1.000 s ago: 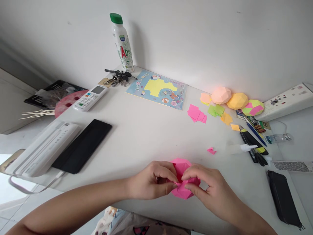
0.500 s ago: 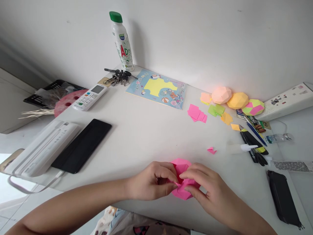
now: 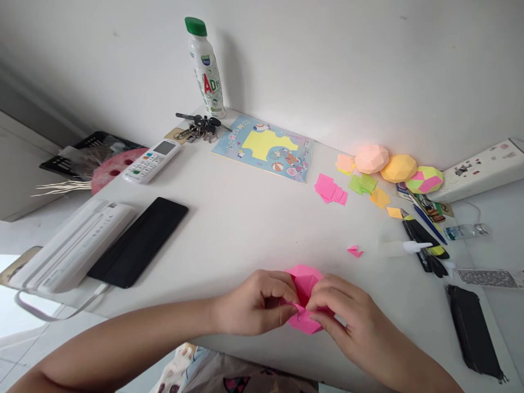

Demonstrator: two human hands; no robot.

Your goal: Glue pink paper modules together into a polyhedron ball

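Observation:
A pink folded-paper ball (image 3: 306, 278), with an opening facing up, is held between both hands at the near edge of the table. My left hand (image 3: 262, 303) pinches its left rim between thumb and fingers. On the right side, my right hand (image 3: 341, 311) grips the rim, thumb outside and fingertips at the opening. The hands hide much of the ball's sides. A small loose pink folded piece (image 3: 355, 251) lies to the right of the ball. Farther back are pink paper squares (image 3: 327, 188), green squares (image 3: 363, 184) and orange ones (image 3: 380, 197).
Finished paper balls in peach (image 3: 371, 158), orange (image 3: 398, 168) and green-pink (image 3: 424, 179) line the wall. A utility knife (image 3: 426, 240) and a black pouch (image 3: 475, 330) lie right. Left are a phone (image 3: 139, 243), a remote (image 3: 151, 161), keys (image 3: 200, 128) and a bottle (image 3: 207, 71).
My right hand's fingertips have shifted slightly right and down along the rim, showing more of the ball's opening. My left hand keeps its pinch in nearly the same place.

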